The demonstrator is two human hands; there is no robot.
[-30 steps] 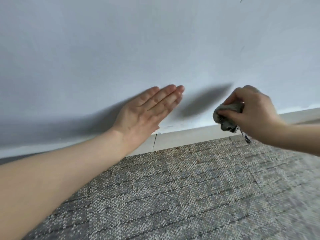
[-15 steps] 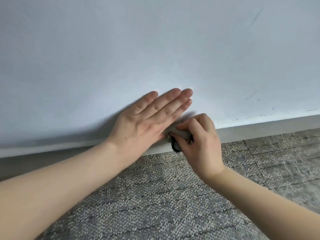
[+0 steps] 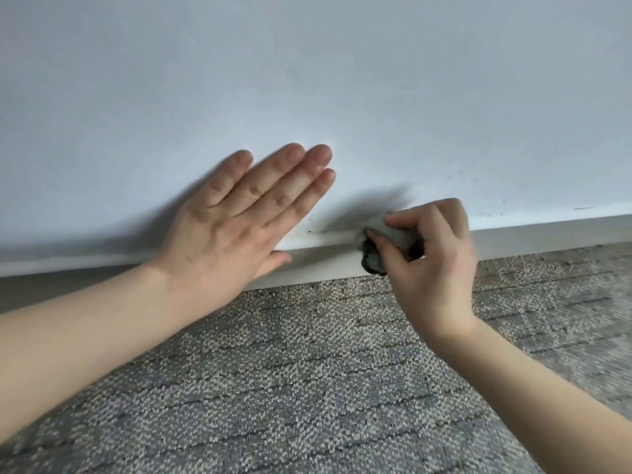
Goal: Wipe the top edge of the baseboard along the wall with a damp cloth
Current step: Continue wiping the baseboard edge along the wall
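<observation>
Two hands, left hand (image 3: 236,217) flat on wall (image 3: 307,80), right hand (image 3: 434,265) pinching cloth (image 3: 400,235) on baseboard (image 3: 547,236) edge, bare rightward

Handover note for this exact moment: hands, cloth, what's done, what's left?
Left hand: flat against the wall, fingers straight, heel over the baseboard; holds nothing.
Right hand: pinches the bunched grey cloth, pressed on the baseboard's top edge just right of the left hand.
Done: wiping is under way; which stretch is already clean cannot be told.
Left: run the cloth along the rest of the edge; dark specks show at the wall line further right.
</observation>
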